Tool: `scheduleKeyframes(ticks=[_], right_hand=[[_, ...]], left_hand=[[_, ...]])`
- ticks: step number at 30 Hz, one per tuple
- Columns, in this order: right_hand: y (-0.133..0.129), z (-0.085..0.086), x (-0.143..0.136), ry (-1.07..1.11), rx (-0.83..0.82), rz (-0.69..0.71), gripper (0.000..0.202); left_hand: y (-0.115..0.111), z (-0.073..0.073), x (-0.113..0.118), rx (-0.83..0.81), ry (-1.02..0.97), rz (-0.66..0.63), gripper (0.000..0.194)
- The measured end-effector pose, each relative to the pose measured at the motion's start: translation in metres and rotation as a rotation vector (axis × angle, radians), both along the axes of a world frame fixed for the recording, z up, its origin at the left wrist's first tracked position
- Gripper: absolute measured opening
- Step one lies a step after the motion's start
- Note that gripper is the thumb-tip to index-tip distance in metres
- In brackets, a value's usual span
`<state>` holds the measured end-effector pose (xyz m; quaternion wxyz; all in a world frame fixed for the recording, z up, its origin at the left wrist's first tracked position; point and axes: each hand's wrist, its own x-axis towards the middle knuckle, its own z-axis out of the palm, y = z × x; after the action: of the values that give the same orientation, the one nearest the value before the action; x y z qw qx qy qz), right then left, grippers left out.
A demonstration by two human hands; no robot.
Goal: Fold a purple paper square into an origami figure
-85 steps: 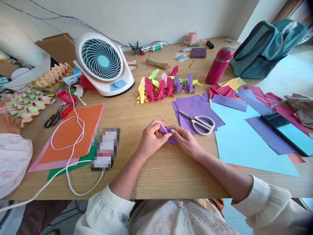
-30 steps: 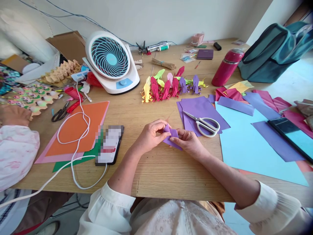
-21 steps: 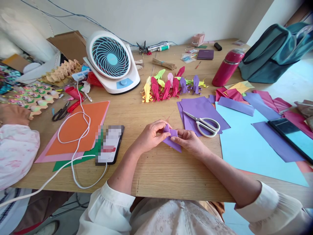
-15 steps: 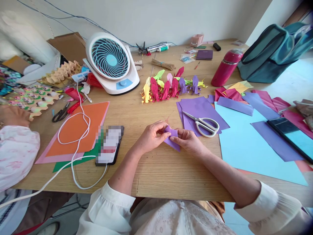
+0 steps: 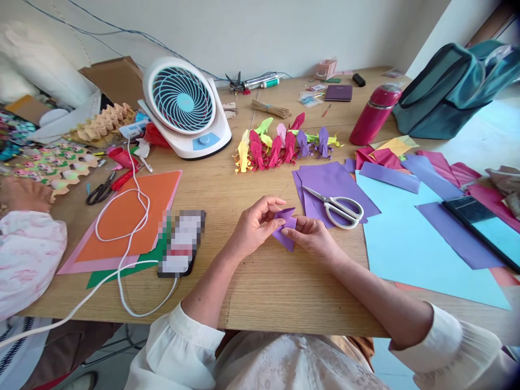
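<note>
Between both hands, a little above the table, is a small piece of folded purple paper (image 5: 285, 244). My left hand (image 5: 257, 225) pinches its left side between thumb and fingers, and a pointed flap stands up there. On the right edge, the thumb and fingers of my right hand (image 5: 311, 234) grip the same piece. White-handled scissors (image 5: 343, 211) lie just beyond my right hand, partly over purple paper sheets (image 5: 325, 181). Several folded paper figures (image 5: 280, 143) in pink, yellow, green and purple stand grouped farther back.
Left of my hands are a phone (image 5: 182, 244) with a white cable (image 5: 132, 233) and orange paper (image 5: 122, 216). A fan (image 5: 184, 103) stands behind. To the right are light-blue paper (image 5: 406, 254), a pink bottle (image 5: 376, 114) and a teal bag (image 5: 442, 92). Another person's sleeve (image 5: 30, 260) is at far left.
The purple flap at my left fingers has lifted and spread into a wider point. My left fingers have loosened slightly, while both hands stay in nearly the same place.
</note>
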<state>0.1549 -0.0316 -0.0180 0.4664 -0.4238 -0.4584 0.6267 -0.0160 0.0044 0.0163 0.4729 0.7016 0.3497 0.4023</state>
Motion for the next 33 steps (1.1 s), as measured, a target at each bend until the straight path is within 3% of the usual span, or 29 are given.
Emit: scheduleKeyframes(ticks=[6, 13, 24, 33], right_hand=[[0.002, -0.001, 0.003, 0.031, 0.059, -0.193, 0.036], [0.002, 0.002, 0.009, -0.104, 0.109, -0.107, 0.039], [0.002, 0.007, 0.007, -0.065, 0.138, -0.15, 0.036], [-0.001, 0.006, 0.007, -0.072, 0.211, -0.102, 0.031]], left_hand=[[0.003, -0.003, 0.0, -0.082, -0.031, 0.036, 0.021], [0.002, -0.004, -0.001, -0.003, 0.02, 0.085, 0.016], [-0.004, 0.004, 0.002, -0.033, -0.062, 0.027, 0.016], [-0.008, 0.008, 0.004, 0.229, 0.083, 0.061, 0.02]])
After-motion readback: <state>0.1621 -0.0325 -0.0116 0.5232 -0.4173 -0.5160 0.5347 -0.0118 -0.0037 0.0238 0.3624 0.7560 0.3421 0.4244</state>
